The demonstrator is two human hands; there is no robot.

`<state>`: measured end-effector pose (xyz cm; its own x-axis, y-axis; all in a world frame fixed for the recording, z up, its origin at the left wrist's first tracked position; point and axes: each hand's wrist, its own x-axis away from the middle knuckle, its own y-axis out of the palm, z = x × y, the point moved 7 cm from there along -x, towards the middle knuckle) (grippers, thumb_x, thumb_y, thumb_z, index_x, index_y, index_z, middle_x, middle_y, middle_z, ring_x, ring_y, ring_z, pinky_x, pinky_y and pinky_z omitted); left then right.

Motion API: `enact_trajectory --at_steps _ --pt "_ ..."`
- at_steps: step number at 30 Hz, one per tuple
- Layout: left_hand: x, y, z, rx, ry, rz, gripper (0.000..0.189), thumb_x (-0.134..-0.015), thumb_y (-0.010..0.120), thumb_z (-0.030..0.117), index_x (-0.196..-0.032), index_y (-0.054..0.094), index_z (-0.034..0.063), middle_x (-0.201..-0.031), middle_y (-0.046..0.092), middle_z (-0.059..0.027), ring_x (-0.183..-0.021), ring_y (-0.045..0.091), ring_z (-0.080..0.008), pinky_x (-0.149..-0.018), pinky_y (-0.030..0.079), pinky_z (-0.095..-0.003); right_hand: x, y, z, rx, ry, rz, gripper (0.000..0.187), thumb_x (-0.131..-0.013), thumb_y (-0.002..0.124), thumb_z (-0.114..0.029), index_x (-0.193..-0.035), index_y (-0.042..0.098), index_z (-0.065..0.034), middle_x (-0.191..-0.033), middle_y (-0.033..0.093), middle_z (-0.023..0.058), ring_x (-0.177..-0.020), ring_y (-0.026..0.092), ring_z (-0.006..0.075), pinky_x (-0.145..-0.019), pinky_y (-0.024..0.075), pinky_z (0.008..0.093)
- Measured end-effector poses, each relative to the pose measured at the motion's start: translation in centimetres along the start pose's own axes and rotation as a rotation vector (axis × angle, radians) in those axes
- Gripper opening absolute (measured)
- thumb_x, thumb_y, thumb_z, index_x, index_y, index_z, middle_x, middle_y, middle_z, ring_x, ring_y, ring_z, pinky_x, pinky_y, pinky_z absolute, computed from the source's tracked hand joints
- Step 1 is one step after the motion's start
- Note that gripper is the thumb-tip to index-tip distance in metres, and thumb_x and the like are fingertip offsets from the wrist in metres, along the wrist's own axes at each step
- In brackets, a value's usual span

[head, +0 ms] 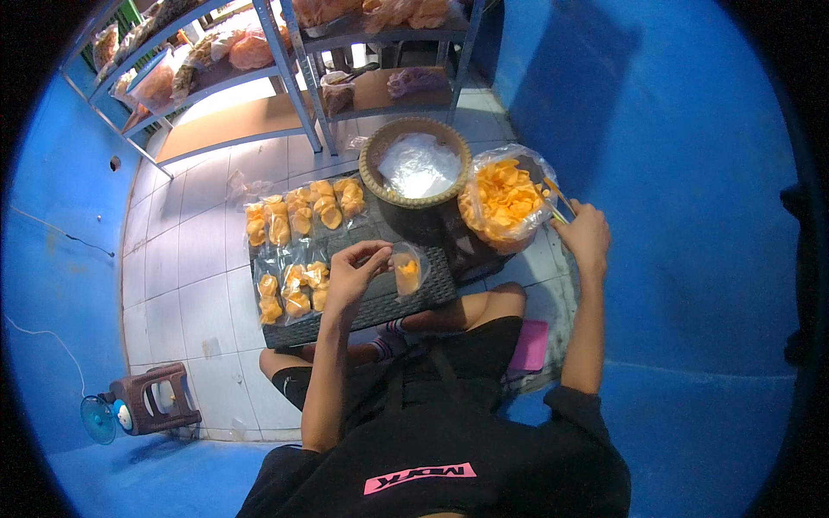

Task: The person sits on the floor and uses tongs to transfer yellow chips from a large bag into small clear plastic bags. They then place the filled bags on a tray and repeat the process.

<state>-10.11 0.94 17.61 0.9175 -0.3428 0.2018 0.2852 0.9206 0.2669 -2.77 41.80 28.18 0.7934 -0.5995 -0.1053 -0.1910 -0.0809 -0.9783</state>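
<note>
My left hand (356, 269) pinches the rim of a small clear plastic bag (408, 277) with a few orange chips in its lower part, over the right end of a dark woven-look table (369, 311). In my right hand (586, 236) is a pair of tongs (560, 197), its tips at the right edge of a large open plastic bag of orange chips (505, 201). On the table's left part, several filled small bags (277, 220) lie in a back row, and more filled bags (296, 291) lie in a front row near my left forearm.
A round woven basket (368, 171) holding clear plastic stands behind the table. Metal shelves (388, 39) with bagged snacks rise beyond it. A pink plastic tray (531, 346) lies beside my right knee. At lower left are a brown plastic stool (152, 398) and a small fan (98, 419). A blue wall (680, 259) stands at right.
</note>
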Motion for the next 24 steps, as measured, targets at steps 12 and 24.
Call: enact_trajectory --at_steps 12,24 --pt "1.0 -1.4 -1.5 -0.125 0.017 0.019 0.023 -0.096 0.072 0.013 -0.110 0.071 -0.0043 -0.095 0.073 -0.0086 -0.085 0.070 -0.0151 -0.079 0.059 -0.0286 -10.5 6.4 -2.4 0.293 -0.214 -0.043 0.028 -0.076 0.077 -0.021 -0.100 0.075 -0.0078 -0.106 0.074 0.0178 -0.098 0.073 0.0361 -0.084 0.0598 0.0467" --pt "0.8 -0.5 -1.2 -0.135 0.044 0.008 0.021 -0.095 0.071 0.010 -0.108 0.071 -0.0064 -0.090 0.073 -0.0096 -0.081 0.071 -0.0157 -0.077 0.059 -0.0287 -14.6 8.6 -1.1 0.353 -0.203 -0.206 0.037 -0.067 0.083 -0.025 -0.102 0.078 -0.0130 -0.105 0.075 0.0143 -0.097 0.073 0.0322 -0.087 0.0594 0.0444"
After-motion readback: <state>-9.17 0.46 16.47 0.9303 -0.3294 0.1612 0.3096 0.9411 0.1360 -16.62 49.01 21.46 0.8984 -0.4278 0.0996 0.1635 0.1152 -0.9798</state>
